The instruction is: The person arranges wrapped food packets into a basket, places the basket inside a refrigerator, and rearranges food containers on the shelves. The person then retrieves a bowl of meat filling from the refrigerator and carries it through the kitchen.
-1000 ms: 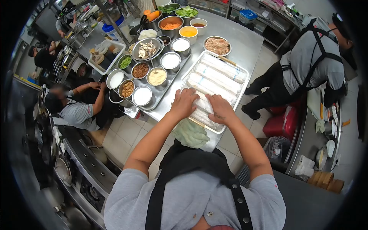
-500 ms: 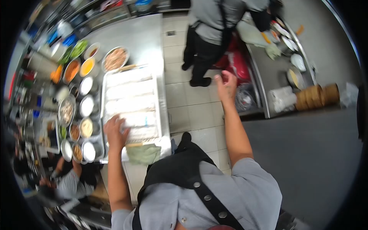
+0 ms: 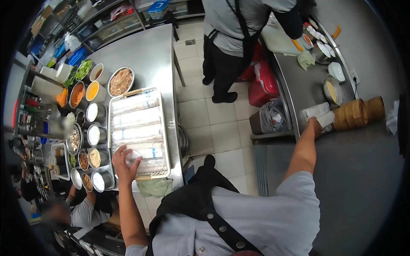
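My left hand (image 3: pixel 124 165) is open, fingers and thumb spread, over the left edge of a white tray (image 3: pixel 167 168) near its front end. Several long white rolls in clear plastic wrap (image 3: pixel 136 133) lie side by side in it, and my fingertips touch the nearer ones. My right hand (image 3: pixel 315 126) reaches out to the counter on the right, against a pair of smaller white rolls (image 3: pixel 317 111). Its fingers are mostly hidden, so I cannot see whether it grips one. Bamboo steamers (image 3: pixel 352 115) stand just beside them.
Metal tubs of ingredients (image 3: pixel 95 158) and a bowl of minced meat (image 3: pixel 121 81) line the steel table (image 3: pixel 147 47). A green cloth (image 3: pixel 154 187) lies at its near edge. A co-worker (image 3: pixel 230 42) stands ahead at the right counter, near a red bin (image 3: pixel 265 83). Another person (image 3: pixel 87 211) is lower left.
My right hand has swung right and down, from the air above the aisle to the small white rolls on the counter. My left hand stays at the tray. The view has sharpened.
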A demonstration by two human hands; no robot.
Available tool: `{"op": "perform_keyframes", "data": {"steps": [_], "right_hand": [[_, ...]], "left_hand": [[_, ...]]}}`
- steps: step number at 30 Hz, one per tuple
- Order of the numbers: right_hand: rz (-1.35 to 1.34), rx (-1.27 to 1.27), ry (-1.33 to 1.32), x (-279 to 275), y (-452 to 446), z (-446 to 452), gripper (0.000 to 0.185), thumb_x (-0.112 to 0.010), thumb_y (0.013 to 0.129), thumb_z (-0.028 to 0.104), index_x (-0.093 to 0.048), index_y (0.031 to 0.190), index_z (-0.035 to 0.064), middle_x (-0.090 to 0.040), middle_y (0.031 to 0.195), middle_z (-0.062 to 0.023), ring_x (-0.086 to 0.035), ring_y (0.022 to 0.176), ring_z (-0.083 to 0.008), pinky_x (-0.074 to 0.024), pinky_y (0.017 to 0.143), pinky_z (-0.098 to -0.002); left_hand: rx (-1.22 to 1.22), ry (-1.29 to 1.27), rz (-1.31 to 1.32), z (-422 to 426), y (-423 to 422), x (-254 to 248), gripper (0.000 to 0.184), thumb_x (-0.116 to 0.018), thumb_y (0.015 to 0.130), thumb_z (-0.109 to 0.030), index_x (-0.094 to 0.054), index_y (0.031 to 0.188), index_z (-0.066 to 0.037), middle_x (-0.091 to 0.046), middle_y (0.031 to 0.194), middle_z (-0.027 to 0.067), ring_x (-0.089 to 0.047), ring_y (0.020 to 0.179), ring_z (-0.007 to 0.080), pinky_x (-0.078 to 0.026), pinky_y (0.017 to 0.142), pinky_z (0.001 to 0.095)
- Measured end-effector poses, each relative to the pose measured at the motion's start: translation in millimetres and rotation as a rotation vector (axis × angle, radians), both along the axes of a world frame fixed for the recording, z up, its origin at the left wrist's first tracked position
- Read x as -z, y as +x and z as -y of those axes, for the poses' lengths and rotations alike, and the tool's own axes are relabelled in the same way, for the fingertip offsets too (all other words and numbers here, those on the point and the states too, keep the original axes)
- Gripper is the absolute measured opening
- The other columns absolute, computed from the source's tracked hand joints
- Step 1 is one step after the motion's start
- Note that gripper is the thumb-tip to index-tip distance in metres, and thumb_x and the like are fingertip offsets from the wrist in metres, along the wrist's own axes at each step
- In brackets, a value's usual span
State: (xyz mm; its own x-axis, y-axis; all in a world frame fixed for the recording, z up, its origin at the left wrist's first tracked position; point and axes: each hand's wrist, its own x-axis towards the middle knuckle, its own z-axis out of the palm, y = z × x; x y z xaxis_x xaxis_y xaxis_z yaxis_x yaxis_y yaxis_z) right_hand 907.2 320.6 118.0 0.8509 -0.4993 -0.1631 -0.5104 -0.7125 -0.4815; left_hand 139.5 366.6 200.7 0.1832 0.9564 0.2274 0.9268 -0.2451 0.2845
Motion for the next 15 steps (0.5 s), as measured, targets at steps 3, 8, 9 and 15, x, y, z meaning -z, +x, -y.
{"op": "perform_keyframes", "data": {"steps": [3, 8, 9, 15], "right_hand": [[-0.013, -0.144, -0.159, 12.9, 30.6, 4.6, 0.079, -0.066, 0.069, 0.034, -0.037, 0.132, -0.0051, -0.043, 0.134, -0.0221, -0.045, 0.124, -0.0361, -0.0382, 0.104, -0.0468], [-0.133, -0.287, -0.27, -7.6, 51.2, 12.1, 0.063, -0.064, 0.072, 0.038, -0.059, 0.117, -0.0063, -0.056, 0.126, -0.0219, -0.056, 0.118, -0.0333, -0.0462, 0.098, -0.0386], [-0.115, -0.327, -0.282, 4.1, 65.2, 18.7, 0.066, -0.064, 0.072, 0.041, -0.059, 0.117, -0.0061, -0.057, 0.125, -0.0225, -0.056, 0.116, -0.0338, -0.0466, 0.097, -0.0381], [-0.067, -0.41, -0.248, 23.3, 106.3, 17.8, 0.068, -0.064, 0.072, 0.043, -0.057, 0.119, -0.0054, -0.058, 0.122, -0.0208, -0.057, 0.109, -0.0333, -0.0468, 0.093, -0.0391]], "left_hand": [[-0.019, 0.015, 0.006, -0.8, -0.5, -0.5, 0.045, -0.081, 0.067, -0.029, -0.062, 0.103, -0.01, -0.057, 0.119, 0.0123, -0.049, 0.112, 0.0334, -0.033, 0.097, 0.0453], [-0.023, 0.05, 0.011, 0.6, -3.2, 2.1, 0.043, -0.081, 0.067, -0.029, -0.063, 0.101, -0.011, -0.057, 0.119, 0.0119, -0.05, 0.112, 0.0326, -0.033, 0.098, 0.0457], [-0.019, 0.056, 0.008, -0.3, -4.6, 2.9, 0.042, -0.081, 0.067, -0.029, -0.063, 0.101, -0.011, -0.057, 0.119, 0.0117, -0.05, 0.112, 0.0324, -0.033, 0.098, 0.0456], [-0.042, 0.071, 0.028, 0.4, -8.2, 1.0, 0.039, -0.079, 0.071, -0.032, -0.063, 0.099, -0.011, -0.058, 0.118, 0.0108, -0.05, 0.111, 0.0311, -0.033, 0.097, 0.0453]]}}
